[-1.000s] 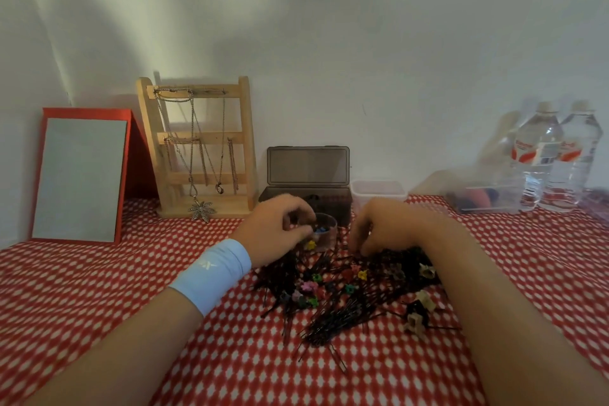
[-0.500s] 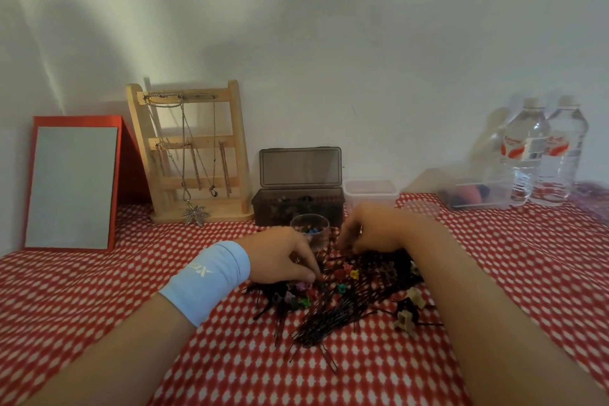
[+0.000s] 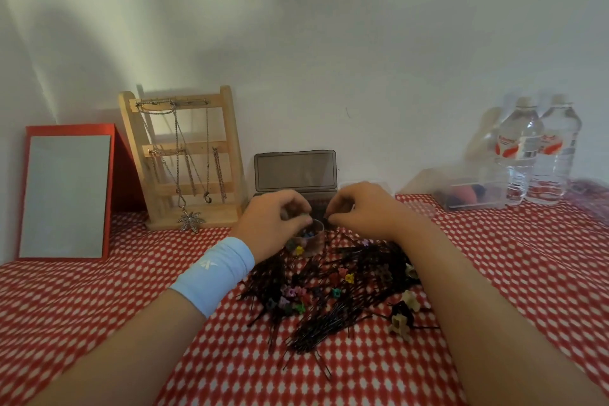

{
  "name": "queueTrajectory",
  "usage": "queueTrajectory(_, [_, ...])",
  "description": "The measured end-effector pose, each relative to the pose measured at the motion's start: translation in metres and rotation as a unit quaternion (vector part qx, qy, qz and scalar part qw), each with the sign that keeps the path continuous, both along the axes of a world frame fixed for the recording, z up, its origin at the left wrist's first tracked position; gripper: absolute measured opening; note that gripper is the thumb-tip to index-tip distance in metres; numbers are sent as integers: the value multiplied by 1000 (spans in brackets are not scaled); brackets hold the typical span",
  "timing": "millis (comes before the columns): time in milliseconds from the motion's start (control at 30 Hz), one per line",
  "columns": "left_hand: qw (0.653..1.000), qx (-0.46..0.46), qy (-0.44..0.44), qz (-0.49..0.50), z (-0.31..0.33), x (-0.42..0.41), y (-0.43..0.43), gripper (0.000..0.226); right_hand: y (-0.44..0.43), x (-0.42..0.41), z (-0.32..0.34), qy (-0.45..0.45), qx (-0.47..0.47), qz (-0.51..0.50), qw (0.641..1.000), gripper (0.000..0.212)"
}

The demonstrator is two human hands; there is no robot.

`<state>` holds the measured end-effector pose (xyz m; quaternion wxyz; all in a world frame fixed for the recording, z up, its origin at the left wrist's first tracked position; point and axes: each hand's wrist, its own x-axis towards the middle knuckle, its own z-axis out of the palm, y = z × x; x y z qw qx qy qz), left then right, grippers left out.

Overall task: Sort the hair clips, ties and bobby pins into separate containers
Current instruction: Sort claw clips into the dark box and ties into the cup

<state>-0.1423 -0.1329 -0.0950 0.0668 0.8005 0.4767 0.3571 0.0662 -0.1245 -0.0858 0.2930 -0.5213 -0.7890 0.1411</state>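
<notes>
Cup [image 3: 314, 239] x1 by L hand [image 3: 273, 224], R hand [image 3: 361, 211] beside; water bottles [image 3: 520, 155] x2.

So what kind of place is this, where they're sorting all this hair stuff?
Probably a home dressing table set against a plain wall: a red-framed mirror leans at the left, a wooden jewellery stand hung with necklaces stands beside it, and a red-and-white patterned cloth covers the top.
</notes>
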Motion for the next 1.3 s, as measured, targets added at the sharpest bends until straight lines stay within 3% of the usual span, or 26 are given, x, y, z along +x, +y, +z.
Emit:
queueTrajectory(67, [999, -2, -26, 34, 0, 0, 11, 10, 2, -9, -3, 30, 27, -10, 999, 9])
queueTrajectory(167, [998, -43, -8, 47, -7, 0, 22, 19, 4, -14, -9, 7, 17, -8, 1000, 22])
queueTrajectory(300, [1000, -2, -6, 22, -16, -1, 18, 20, 1, 4, -2, -64, -33, -8, 997, 10])
queueTrajectory(367, [999, 6, 31, -32, -14, -3, 7, 16, -1, 7, -3, -139, -81, 9, 987, 11])
queueTrajectory(467, [980, -79, 141, -116, -8, -6, -14, 13, -2, 2, -7, -196, -113, 31, 974, 16])
queueTrajectory(567, [962, -109, 215, -131, -9, -12, -27, 17, -1, 2, -7, -179, -112, 25, 977, 14])
queueTrajectory(733, [953, -126, 240, -137, -12, -18, -36, 15, -13, 2, 6, -128, -134, 58, 981, 12])
queueTrajectory(933, [945, -147, 245, -157, -11, -17, -37, 15, -16, -5, 5, -220, -193, 89, 952, 21])
queueTrajectory(1100, [947, -154, 233, -161, -11, -22, -35, 12, -13, -4, 2, -207, -182, 79, 958, 13])
queueTrajectory(1167, [956, -145, 202, -153, -12, -24, -35, 11, -12, -3, 2, -201, -179, 77, 960, 8])
queueTrajectory(1300, [989, -102, 56, -95, -10, -25, -24, 8, -13, -7, 3, -191, -192, 98, 958, 11])
